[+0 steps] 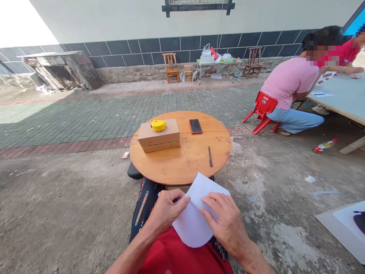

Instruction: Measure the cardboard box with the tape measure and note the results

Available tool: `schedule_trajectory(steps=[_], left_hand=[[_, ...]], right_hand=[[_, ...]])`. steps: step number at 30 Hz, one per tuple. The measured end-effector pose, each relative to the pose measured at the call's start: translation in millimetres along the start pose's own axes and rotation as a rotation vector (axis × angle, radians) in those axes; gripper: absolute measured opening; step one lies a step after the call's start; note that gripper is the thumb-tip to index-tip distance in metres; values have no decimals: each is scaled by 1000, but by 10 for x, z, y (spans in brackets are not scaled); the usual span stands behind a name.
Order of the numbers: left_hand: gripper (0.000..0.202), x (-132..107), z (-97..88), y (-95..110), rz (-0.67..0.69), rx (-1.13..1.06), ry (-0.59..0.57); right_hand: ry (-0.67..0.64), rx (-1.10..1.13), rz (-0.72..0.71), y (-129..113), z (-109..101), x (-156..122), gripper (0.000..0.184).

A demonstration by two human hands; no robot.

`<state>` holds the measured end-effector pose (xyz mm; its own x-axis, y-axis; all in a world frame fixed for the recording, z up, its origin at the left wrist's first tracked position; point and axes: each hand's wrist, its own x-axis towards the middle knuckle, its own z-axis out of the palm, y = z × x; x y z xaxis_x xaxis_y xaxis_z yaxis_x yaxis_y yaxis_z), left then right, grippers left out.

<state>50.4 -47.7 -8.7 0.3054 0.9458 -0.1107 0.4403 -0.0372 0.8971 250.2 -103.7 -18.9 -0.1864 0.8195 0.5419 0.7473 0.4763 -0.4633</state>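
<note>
A white sheet of paper is held above my lap, bent along a line across its middle. My left hand pinches its left side between thumb and fingers. On the right part of the sheet, my right hand grips with thumb and curled fingers. Just beyond the paper stands a round wooden table. On it lie a black pen and a phone with a red edge. A yellow tape measure rests on top of a closed cardboard box at the table's left.
At right, a person in a pink shirt sits on a red chair by a large table, with another person beyond. A bottle lies on the ground. Wooden chairs and a cluttered folding table stand along the wall.
</note>
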Motion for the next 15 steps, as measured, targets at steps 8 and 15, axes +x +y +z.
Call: schedule_trajectory(steps=[8, 15], left_hand=[[40, -1, 0, 31, 9, -5, 0], [40, -16, -11, 44, 54, -41, -39]], right_hand=[[-21, 64, 58, 76, 161, -59, 19], [-115, 210, 191, 64, 176, -143, 17]])
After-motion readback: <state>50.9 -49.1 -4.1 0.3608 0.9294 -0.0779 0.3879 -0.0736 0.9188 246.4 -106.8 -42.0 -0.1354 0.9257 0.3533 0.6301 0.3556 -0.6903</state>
